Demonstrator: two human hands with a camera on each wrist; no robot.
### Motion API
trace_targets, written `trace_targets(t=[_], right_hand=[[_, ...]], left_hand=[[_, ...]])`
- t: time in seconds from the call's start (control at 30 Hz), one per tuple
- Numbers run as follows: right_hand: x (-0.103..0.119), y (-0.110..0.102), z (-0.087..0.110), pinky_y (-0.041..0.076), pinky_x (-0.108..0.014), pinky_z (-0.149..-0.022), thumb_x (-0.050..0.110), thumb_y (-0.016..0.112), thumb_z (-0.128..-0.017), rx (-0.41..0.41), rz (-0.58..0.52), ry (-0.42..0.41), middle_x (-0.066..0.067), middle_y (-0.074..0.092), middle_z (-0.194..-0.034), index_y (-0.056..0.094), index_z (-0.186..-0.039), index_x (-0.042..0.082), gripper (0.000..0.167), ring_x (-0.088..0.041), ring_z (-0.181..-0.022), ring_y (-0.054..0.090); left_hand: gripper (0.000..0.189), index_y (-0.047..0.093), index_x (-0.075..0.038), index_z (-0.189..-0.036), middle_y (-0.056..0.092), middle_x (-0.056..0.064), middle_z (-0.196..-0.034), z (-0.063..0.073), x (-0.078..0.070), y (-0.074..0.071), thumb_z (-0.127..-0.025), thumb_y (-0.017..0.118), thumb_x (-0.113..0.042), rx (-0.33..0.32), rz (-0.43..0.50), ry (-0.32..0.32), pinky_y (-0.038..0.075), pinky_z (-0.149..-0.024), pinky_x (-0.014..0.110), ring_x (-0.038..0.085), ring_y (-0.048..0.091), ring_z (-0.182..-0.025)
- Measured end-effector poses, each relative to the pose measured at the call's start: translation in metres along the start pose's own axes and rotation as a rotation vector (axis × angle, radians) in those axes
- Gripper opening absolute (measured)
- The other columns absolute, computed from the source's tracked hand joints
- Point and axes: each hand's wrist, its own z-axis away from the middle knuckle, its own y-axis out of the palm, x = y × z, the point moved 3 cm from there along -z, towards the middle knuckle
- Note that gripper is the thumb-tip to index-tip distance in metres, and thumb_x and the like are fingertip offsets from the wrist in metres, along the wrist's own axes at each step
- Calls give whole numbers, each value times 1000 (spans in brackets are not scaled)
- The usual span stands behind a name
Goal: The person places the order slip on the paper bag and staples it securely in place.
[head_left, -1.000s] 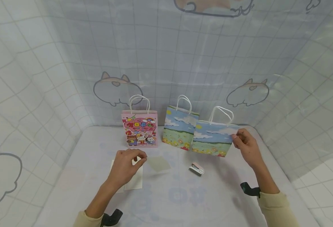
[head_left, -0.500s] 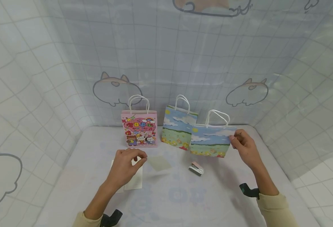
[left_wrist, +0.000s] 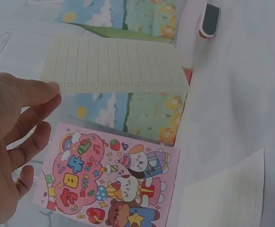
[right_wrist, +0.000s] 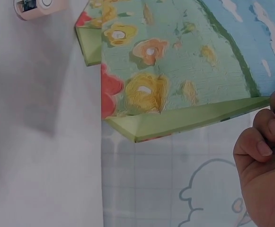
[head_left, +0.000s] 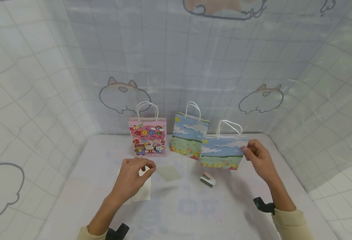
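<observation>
My left hand (head_left: 132,176) pinches a cream lined note sheet (left_wrist: 113,64) by one corner between thumb and forefinger, above the table. Small checkboxes run along one side of the sheet. On the right, my right hand (head_left: 260,160) grips the upper side edge of a paper gift bag (head_left: 222,152) printed with sky, clouds and flowers, its white handles upward. The green side panel (right_wrist: 189,120) of this bag shows in the right wrist view. Just behind it stands a matching gift bag (head_left: 189,136), partly covered by the held one.
A pink cartoon gift bag (head_left: 148,138) stands at the back left. A small pink and white stapler (head_left: 208,179) lies mid-table, in front of the held bag. More cream sheets (head_left: 143,192) lie partly under my left hand. A patterned curtain (head_left: 170,73) rises behind the table.
My right hand has shifted the held gift bag slightly left and lower, closer to the table. My left hand and its note sheet have stayed almost in place.
</observation>
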Motion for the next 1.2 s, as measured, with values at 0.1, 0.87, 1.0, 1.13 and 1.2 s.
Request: trace_targets(t=[0.1,0.87,1.0,1.13,1.2], right_hand=[[8,1,1,41,-30,-61,5,53,-103,0,12,-1,-6,51,-76,54,-111,3,8,-14,-70,50],[10,0,7,44,-26,-63,6,54,-103,10,-47,-54,-10,52,-79,55,-114,3,11,-17,-73,53],[14,3,7,44,-27,-63,2,55,-102,15,-59,-72,-7,53,-78,55,-114,3,12,-16,-72,53],[17,5,6,42,-27,-61,-4,54,-100,20,-84,-110,-6,53,-77,55,-113,1,15,-17,-70,51],[19,7,5,41,-28,-60,-7,54,-99,21,-98,-125,-6,52,-77,55,-112,0,15,-17,-69,50]], left_hand=[[17,72,-29,-96,69,-21,-88,1,-3,-2,-85,83,-22,-12,0,12,33,-84,42,5,56,-77],[18,72,-29,-96,68,-23,-90,2,-19,-7,-84,83,-20,-43,22,70,33,-82,40,6,59,-78],[17,72,-29,-95,68,-23,-91,1,-24,-8,-85,82,-20,-54,30,92,33,-83,40,6,59,-78],[19,71,-30,-95,68,-24,-91,2,-29,-11,-84,83,-20,-62,37,107,33,-83,39,4,58,-79],[19,71,-30,-95,67,-24,-92,2,-31,-12,-84,83,-20,-64,40,117,33,-83,39,2,58,-80]])
